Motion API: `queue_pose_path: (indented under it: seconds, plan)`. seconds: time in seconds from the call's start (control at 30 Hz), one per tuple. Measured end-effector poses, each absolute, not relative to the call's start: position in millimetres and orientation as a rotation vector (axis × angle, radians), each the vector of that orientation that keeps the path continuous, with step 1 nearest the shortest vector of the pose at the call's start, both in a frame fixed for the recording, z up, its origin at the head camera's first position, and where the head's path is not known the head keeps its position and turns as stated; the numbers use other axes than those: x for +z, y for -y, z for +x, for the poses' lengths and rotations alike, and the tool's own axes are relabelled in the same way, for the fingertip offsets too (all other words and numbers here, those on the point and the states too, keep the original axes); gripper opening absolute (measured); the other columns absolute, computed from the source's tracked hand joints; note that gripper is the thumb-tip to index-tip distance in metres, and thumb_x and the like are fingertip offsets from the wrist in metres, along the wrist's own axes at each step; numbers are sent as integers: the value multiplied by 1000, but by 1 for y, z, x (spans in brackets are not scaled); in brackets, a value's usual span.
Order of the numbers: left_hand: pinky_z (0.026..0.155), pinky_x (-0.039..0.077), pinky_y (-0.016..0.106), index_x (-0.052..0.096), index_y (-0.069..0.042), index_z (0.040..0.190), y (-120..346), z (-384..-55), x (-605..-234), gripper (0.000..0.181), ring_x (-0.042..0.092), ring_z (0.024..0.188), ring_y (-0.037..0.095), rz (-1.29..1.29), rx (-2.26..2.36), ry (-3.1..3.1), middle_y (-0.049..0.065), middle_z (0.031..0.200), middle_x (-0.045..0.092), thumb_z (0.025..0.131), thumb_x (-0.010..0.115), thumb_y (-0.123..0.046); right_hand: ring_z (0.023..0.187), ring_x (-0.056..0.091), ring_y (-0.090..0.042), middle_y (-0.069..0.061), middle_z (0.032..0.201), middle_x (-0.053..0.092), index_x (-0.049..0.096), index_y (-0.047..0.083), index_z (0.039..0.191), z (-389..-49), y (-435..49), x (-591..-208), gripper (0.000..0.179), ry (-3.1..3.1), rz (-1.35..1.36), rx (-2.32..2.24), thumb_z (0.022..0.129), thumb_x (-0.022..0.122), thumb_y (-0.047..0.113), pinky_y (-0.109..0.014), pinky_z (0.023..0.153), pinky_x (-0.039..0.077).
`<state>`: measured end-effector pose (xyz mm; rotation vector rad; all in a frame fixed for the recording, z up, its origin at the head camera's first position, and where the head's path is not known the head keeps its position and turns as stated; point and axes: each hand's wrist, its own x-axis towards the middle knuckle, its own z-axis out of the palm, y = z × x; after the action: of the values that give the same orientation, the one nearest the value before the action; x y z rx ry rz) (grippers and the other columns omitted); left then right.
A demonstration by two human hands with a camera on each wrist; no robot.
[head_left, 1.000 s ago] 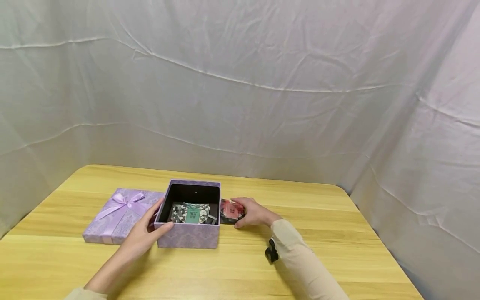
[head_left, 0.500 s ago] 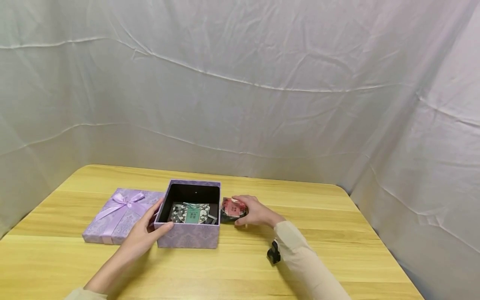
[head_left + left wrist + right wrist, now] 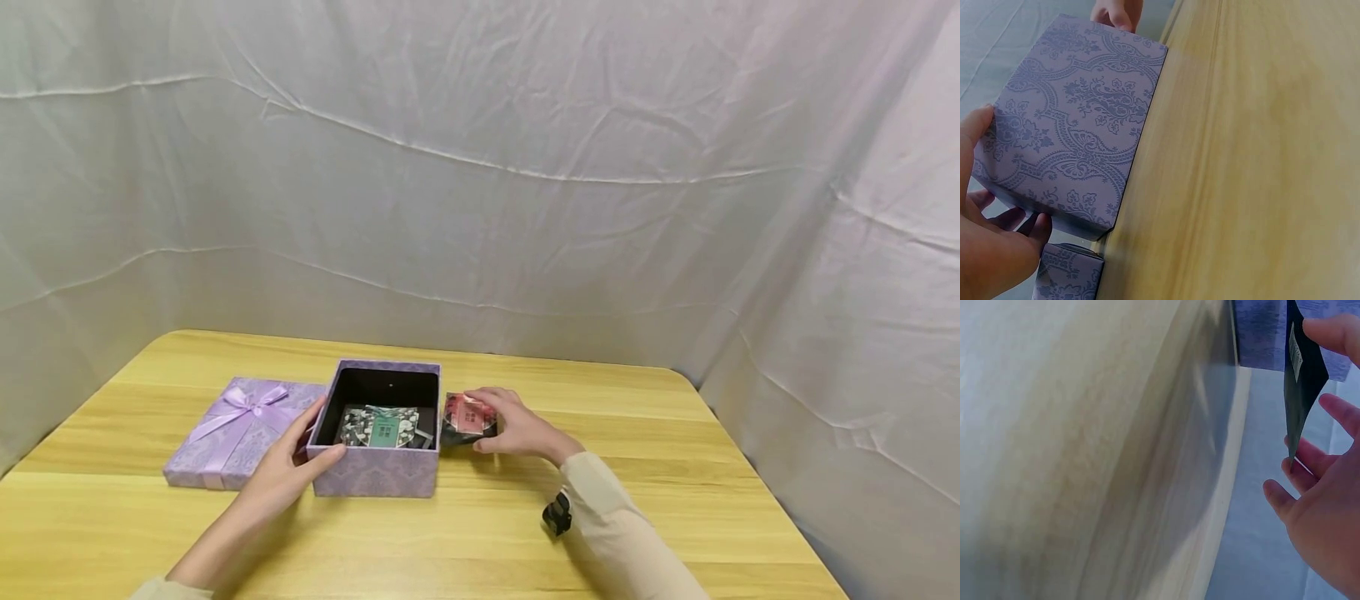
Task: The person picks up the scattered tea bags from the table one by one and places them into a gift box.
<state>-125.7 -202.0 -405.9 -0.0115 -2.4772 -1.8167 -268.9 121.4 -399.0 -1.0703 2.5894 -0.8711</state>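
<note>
A lidless purple patterned gift box (image 3: 375,472) stands on the table, dark inside. In it lies a packet with a green label (image 3: 386,427). My left hand (image 3: 282,475) grips the box's near left corner, thumb on the front rim, fingers along the left side; the left wrist view shows thumb and fingers against the patterned walls (image 3: 1079,106). Right of the box, my right hand (image 3: 517,427) holds a dark packet with a red label (image 3: 470,416) by its edges. In the right wrist view this packet (image 3: 1297,394) appears nearly edge-on, off the tabletop, between thumb and fingers.
Left of the box lies its purple lid (image 3: 225,429) with a ribbon bow, partly behind my left hand. A black device (image 3: 557,514) hangs at my right wrist. The wooden table (image 3: 450,550) is bordered by a pale cloth backdrop (image 3: 480,208).
My right hand has lifted the red-labelled packet a little off the table and moved slightly right, away from the box. My left hand and the box have stayed in place.
</note>
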Motion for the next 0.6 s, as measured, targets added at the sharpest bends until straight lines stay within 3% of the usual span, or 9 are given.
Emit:
queue_pose_path:
  seconds: [0.23,0.6]
  plan:
    - [98,42,38,15,-13,156,202,-125,-405,80,43,127,44,-6,-1807,2481,29,149,28,94,64,-23,136,27,-37,-19,151,30,39,12,149,-264,-129,-391,80,-2576,-1049,-910,78,73,28,-64,102,29]
    - [87,40,15,17,-10,156,202,-126,-407,78,47,124,42,-59,-1789,2451,30,148,31,94,64,-19,138,26,-35,-15,152,29,40,15,148,-257,-143,-386,78,-2541,-1078,-906,80,72,33,-67,100,27]
